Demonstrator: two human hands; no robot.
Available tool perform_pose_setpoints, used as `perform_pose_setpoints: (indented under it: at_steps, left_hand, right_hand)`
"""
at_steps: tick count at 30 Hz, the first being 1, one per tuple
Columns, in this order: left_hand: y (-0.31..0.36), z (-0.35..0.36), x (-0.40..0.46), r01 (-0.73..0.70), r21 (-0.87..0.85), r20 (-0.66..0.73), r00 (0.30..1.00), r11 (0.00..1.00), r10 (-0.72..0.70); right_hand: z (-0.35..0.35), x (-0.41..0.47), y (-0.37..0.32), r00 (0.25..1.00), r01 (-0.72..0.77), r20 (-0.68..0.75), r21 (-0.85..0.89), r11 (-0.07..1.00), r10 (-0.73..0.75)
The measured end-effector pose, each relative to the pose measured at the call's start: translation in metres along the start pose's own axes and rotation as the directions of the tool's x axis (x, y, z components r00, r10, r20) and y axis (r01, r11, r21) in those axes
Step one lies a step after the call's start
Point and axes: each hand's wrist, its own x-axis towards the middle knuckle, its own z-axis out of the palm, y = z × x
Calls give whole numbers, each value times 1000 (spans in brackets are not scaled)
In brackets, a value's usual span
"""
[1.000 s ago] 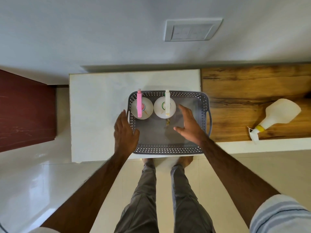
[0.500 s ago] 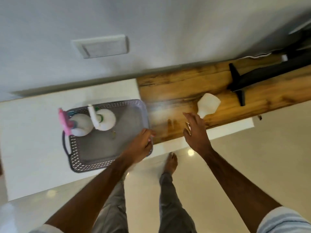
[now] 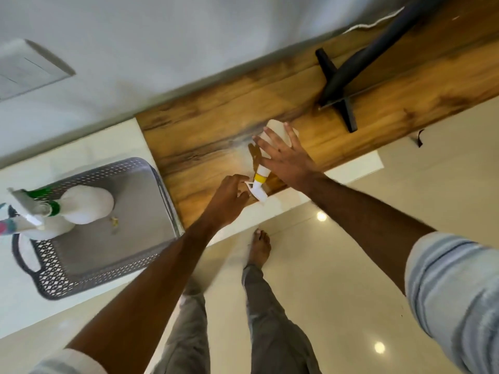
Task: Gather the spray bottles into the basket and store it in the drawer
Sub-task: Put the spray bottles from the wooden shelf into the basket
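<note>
The right hand (image 3: 286,157) lies spread over the body of a white spray bottle (image 3: 272,136), fingers splayed across it and not yet closed round it, so I'd call it released, resting on top. The left hand (image 3: 229,197) is curled in at the nozzle end, fingertips at the white trigger head just below the yellow collar (image 3: 261,178); whether it has actually pinched the trigger I cannot tell from here. The bottle lies on its side on the wooden surface (image 3: 216,130), nozzle pointing to the front edge and close to it. Well off to the left, on the pale surface (image 3: 89,147) that butts against the wood, sits the grey basket (image 3: 162,201) with perforated walls, and two more bottles stand upright in its far left corner, one with a green collar (image 3: 86,203) and one behind it (image 3: 40,228) blurred at the picture's edge. The bottle looks like thin, smooth plastic, light if near empty, a bit slippery and inclined to roll on its round side. I'd judge the safest hold to be round the narrow neck under the yellow collar, or a full wrap of the body, rather than the trigger, which could squirt or flex.
</note>
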Motion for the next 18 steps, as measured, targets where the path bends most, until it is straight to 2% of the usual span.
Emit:
perform_pose_setpoints:
  at_steps: [2, 4, 6, 7, 8, 9, 10, 11, 12, 13, 15, 18]
  left_hand:
    - [-7, -5, -8, -41, -1, -20, 999, 999, 41]
    - [-18, -14, -16, -68, 60, -62, 995, 996, 72]
    - [-32, -26, -22, -46, 108, -110, 992, 993, 58]
    - [-38, -31, -25, -19, 86, -120, 992, 996, 30]
    - [-44, -37, -28, 9, 34, -115, 993, 999, -5]
    - [-48, -41, -31, 30, -39, -86, 996, 999, -33]
    - [-51, -44, -35, 29, -123, -53, 998, 992, -35]
    - [-53, -47, -40, 7, -192, -31, 999, 981, -14]
    - [-52, -48, -47, -29, -243, -36, 999, 970, 21]
    - [-50, -49, -56, -70, -275, -70, 996, 959, 52]
    - [-45, -50, -74, -146, -295, -218, 972, 944, 82]
    - [-54, -59, -102, -237, -156, -511, 850, 959, 126]
  right_hand:
    - [-5, 9, 0, 996, -64, 63, 20, 998, 62]
    - [-16, 13, 0, 988, -149, 48, 122, 981, 144]
    - [-28, 13, 0, 975, -221, 43, 325, 919, 219]
    - [-32, 11, 0, 968, -244, 63, 469, 848, 244]
    - [-41, 9, -1, 963, -259, 114, 650, 714, 245]
    - [-50, 6, -3, 957, -277, 196, 829, 486, 212]
    - [-63, 3, -10, 952, -289, 262, 940, 183, 158]
    - [-77, -1, -19, 942, -300, 313, 947, -116, 120]
    - [-93, -5, -31, 926, -308, 363, 886, -347, 105]
    - [-107, -7, -45, 908, -311, 408, 809, -498, 97]
    - [-132, -7, -75, 859, -297, 494, 695, -654, 136]
    - [-168, 5, -125, 777, -274, 607, 563, -779, 165]
